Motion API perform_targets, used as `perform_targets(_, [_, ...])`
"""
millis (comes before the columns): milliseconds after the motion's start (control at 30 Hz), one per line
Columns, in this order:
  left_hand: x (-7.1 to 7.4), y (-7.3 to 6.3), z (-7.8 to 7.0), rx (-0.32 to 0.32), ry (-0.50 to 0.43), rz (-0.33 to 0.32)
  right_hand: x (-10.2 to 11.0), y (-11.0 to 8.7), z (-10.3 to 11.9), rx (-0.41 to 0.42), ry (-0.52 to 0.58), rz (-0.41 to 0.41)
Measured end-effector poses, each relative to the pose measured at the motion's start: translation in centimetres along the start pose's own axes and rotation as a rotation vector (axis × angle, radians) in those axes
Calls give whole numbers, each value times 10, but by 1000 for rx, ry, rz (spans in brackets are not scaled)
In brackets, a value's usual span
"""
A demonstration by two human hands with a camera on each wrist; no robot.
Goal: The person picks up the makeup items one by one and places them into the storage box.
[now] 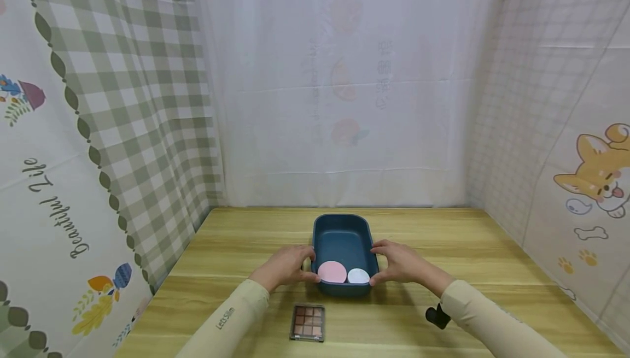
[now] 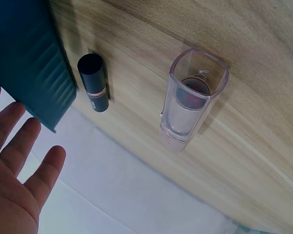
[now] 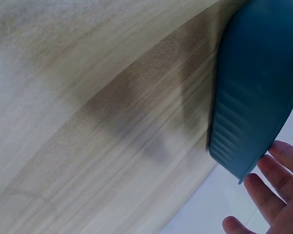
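Observation:
A dark blue-green rectangular bin (image 1: 344, 246) sits on the wooden table between my hands. Inside its near end lie a pink round piece (image 1: 332, 271) and a smaller white round piece (image 1: 358, 276). My left hand (image 1: 290, 265) touches the bin's left side near the front corner, thumb apart from the fingers. Opposite it, the right hand (image 1: 401, 262) touches the right side in the same way. Both wrist views show fairly straight, spread fingers with tips at the bin's rim. An eyeshadow palette (image 1: 307, 322) with brown and pink pans lies in front of the bin.
Beside the right sleeve is a small black object (image 1: 437, 316), partly covered by it. The left wrist view shows a dark lipstick-like tube (image 2: 94, 83) and a clear container (image 2: 193, 100) on the table. Patterned cloth (image 1: 143, 74) and white cloth (image 1: 339, 90) enclose the table.

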State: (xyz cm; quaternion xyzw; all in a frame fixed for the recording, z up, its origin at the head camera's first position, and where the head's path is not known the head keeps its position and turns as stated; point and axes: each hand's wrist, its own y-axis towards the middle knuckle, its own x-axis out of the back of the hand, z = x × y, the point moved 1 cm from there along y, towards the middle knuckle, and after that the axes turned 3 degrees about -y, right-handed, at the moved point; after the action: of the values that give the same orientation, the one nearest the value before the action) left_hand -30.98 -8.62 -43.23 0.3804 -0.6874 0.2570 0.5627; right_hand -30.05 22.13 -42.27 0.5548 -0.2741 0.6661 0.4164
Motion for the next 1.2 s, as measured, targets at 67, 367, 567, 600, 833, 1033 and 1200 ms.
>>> perform_targets(67, [1,0,0,-4,0,-2,0,0,-1,2,-6,-1])
perform_targets(367, [-2,-5,4,-52,40,-10,-3,1,-2,-22,21,28])
perform_targets(567, [-2,-10,7,-63,55,-3,-2,-1,0,-19,25,35])
perform_targets(600, [-2,-11,8,-65,55,-6,-2,-1,0,-20,25,35])
perform_targets(833, [-5,-24,21,-70,29,-35,-2,-2,0,-22,22,30])
perform_targets(1033, [-10,-38,26,-62,13,1,-3,-2,-1,-16,28,29])
perform_targets(1200, [-16,-53,26,-84,2,20,-2,-2,0,-20,30,35])
